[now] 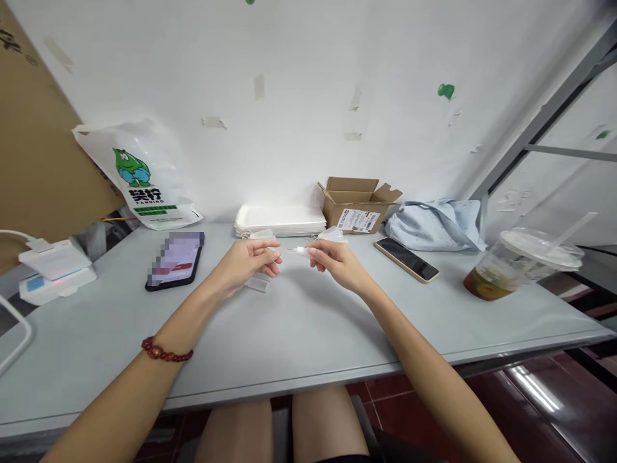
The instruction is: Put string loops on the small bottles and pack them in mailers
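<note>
My right hand (pixel 332 258) is closed in a pinch on a small white tube with a thin pointed tip (pixel 299 251). The tip points left, toward my left hand (pixel 248 265), with a small gap between. My left thumb and fingers are curled together; whatever they hold, if anything, is too small to make out. On the table just below the left hand lies a small clear plastic piece (pixel 258 283). Behind the hands, small clear plastic packets (pixel 332 235) lie in front of the box.
Along the wall stand a stack of white trays (pixel 282 220), an open cardboard box (pixel 359 212) and a pale blue cloth bag (pixel 434 224). Phones lie left (pixel 178 260) and right (pixel 406 258). A plastic drink cup (pixel 501 273), a white plastic bag (pixel 139 173) and white chargers (pixel 58 270) flank the grey table (pixel 308 341).
</note>
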### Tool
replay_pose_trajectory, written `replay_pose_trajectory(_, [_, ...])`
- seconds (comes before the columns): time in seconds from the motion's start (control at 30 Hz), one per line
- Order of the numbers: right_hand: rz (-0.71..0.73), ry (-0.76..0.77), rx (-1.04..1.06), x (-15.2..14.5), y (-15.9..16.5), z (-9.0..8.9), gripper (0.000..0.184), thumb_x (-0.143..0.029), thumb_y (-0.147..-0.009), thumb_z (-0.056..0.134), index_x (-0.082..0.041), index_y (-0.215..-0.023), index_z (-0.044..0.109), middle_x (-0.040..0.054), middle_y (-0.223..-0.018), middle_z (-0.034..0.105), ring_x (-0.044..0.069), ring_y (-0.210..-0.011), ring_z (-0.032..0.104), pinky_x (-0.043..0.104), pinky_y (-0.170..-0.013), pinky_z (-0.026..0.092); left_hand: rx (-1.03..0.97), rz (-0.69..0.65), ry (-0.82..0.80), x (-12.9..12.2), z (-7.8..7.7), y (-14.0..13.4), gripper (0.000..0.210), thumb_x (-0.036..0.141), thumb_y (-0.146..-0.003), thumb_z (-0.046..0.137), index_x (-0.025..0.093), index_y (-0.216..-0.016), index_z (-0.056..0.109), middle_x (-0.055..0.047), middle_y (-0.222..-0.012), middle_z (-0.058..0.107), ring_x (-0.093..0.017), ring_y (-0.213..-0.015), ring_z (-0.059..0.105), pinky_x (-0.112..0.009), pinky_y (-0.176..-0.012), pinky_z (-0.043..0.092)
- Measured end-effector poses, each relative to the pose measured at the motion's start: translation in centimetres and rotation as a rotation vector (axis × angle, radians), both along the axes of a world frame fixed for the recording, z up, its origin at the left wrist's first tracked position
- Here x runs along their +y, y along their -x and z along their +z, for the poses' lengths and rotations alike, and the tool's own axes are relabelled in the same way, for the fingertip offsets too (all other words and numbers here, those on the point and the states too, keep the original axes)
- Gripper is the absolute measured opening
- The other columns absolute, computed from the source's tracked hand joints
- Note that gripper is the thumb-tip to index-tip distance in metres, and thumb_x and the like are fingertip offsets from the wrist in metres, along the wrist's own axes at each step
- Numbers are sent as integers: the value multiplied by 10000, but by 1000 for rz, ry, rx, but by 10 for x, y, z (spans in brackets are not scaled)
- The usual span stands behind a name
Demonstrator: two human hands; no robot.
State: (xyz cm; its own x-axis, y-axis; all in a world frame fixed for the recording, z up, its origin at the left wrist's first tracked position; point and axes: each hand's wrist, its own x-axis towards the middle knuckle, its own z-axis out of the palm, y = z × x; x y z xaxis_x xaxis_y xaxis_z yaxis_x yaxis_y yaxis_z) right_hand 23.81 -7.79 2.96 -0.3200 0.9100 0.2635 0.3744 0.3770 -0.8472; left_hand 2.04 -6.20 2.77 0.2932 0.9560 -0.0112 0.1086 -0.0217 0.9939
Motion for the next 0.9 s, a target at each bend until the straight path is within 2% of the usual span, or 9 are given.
replay_pose_trajectory(0.13, [6,22,37,-1,1,1,314,-415,-887,454,-145,-835,606,-5,-665,537,94,-577,464,232,-580,377,48,12,-32,-1,0,-2,480,324,-738,686,107,-1154,584,-21,-722,676,-150,-648,641,-309,-671,527])
replay_pose_trajectory(0.3, [-11,7,42,-1,3,-1,342,-434,-901,419,-158,-732,531,-25,-622,466,83,-545,411,231,-551,330,94,-37,-88,0,-1,-3,292,361,-732,683,134,-916,688,-29,-730,673,-151,-646,630,-302,-651,519])
replay_pose_trajectory(0.4, [-29,4,60,0,3,-3,369,-459,-906,394,-171,-689,469,-36,-586,426,79,-525,372,230,-524,297,94,-36,-76,-1,0,-4,253,370,-730,687,133,-818,696,-26,-664,658,-141,-606,612,-288,-633,507])
replay_pose_trajectory(0.5, [-29,25,119,3,4,-6,390,-490,-899,387,-185,-658,413,-49,-546,373,75,-502,326,228,-496,268,9,-2,-33,-2,-1,-6,242,365,-712,708,130,-768,692,-19,-643,639,-124,-576,588,-281,-622,496])
replay_pose_trajectory(0.67, [19,101,210,3,10,-7,382,-520,-872,411,-179,-704,454,-58,-539,323,72,-484,285,224,-459,239,-184,26,53,-2,-5,-11,229,317,-698,730,128,-824,700,-21,-749,625,-100,-601,561,-261,-600,486])
replay_pose_trajectory(0.9, [62,170,301,1,14,-7,372,-522,-850,450,-174,-719,451,-69,-547,286,60,-473,251,223,-444,198,-256,-13,128,-4,-4,-13,184,278,-729,712,116,-815,701,-14,-732,602,-83,-604,541,-231,-587,461])
